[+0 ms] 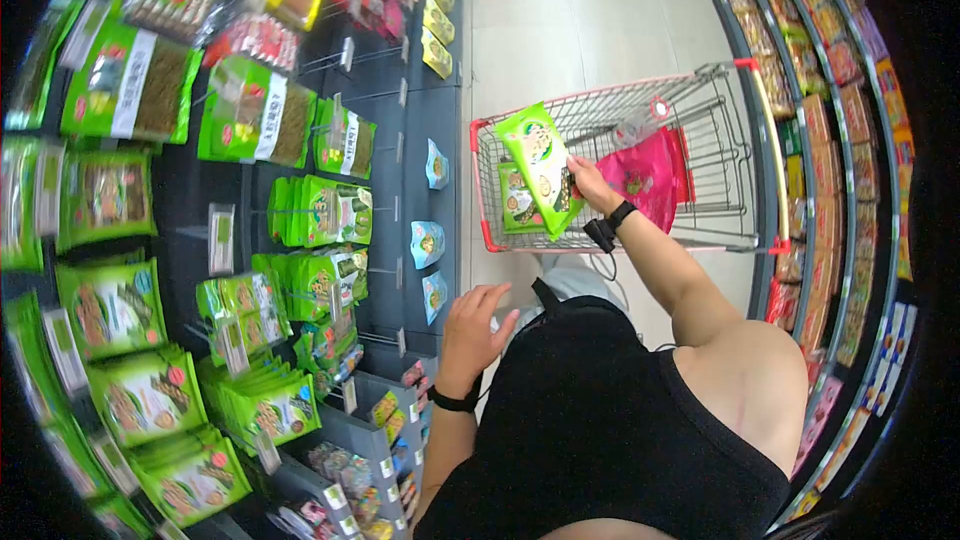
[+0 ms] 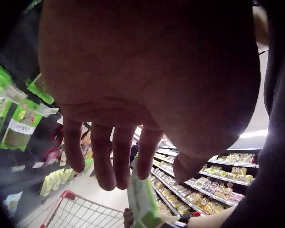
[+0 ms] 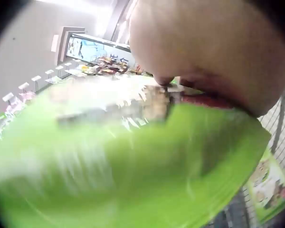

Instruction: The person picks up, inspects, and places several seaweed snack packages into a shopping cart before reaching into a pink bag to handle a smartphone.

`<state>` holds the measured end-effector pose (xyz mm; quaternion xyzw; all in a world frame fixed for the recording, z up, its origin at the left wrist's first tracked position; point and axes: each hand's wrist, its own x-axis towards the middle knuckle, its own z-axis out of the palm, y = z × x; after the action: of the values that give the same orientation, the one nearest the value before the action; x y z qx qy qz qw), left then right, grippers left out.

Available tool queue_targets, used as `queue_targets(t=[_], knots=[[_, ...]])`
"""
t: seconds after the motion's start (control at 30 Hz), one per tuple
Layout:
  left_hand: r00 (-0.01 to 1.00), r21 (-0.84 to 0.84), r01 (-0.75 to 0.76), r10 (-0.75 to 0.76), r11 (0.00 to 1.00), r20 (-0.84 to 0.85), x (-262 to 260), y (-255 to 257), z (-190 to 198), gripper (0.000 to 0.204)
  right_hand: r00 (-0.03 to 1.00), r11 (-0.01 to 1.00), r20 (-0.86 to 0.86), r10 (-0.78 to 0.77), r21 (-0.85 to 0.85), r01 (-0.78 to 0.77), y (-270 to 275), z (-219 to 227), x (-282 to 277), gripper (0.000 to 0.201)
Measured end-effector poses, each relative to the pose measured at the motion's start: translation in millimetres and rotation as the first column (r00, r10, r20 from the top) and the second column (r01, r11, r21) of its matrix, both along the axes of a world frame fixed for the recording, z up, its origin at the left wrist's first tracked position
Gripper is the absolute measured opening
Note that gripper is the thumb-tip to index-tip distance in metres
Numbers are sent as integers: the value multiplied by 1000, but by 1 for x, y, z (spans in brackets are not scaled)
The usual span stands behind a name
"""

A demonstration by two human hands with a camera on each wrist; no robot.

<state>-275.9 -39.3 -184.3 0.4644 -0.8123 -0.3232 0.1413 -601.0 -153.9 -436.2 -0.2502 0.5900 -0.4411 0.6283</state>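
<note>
My right hand (image 1: 594, 186) pinches a green snack bag (image 1: 540, 162) by its side edge, above the front part of a shopping cart (image 1: 560, 114). Its glossy green surface (image 3: 123, 161) fills much of the right wrist view. Beneath it, a second green bag (image 1: 518, 202) lies in the cart's basket; in the right wrist view this lower bag (image 3: 270, 187) shows at the right. My left hand (image 1: 474, 328) holds nothing, its fingers loosely extended beside the shelf and short of the cart. The left wrist view shows its palm (image 2: 133, 85) with the fingers hanging apart.
A bright pink package (image 1: 640, 180) and a clear plastic container (image 1: 640, 122) also lie in the cart. On the left, a dark rack holds hanging green bags (image 1: 255, 110) and small blue bags (image 1: 428, 244). Shelves of packaged food (image 1: 820, 190) line the right side of the aisle.
</note>
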Motion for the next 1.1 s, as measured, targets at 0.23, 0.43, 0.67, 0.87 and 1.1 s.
queue_targets(t=[0.23,0.43,0.67,0.87,1.1], knots=[[975,-288,-222,203,931,-95,43,23,16,58,-132,885,923,362,-385,-263,-1,120,143,64],[972,-698,-172,234,695,-7,37,65,68,70,-93,738,878,470,-448,-504,48,214,259,77],[867,-764,-157,458,626,198,57,104,77,61,-203,594,871,449,-460,-660,78,221,323,76],[831,-783,-246,540,571,132,68,125,75,53,-220,528,870,441,-450,-720,93,224,350,75],[811,-796,-292,578,531,88,80,137,76,51,-239,470,862,446,-453,-758,108,228,372,74]])
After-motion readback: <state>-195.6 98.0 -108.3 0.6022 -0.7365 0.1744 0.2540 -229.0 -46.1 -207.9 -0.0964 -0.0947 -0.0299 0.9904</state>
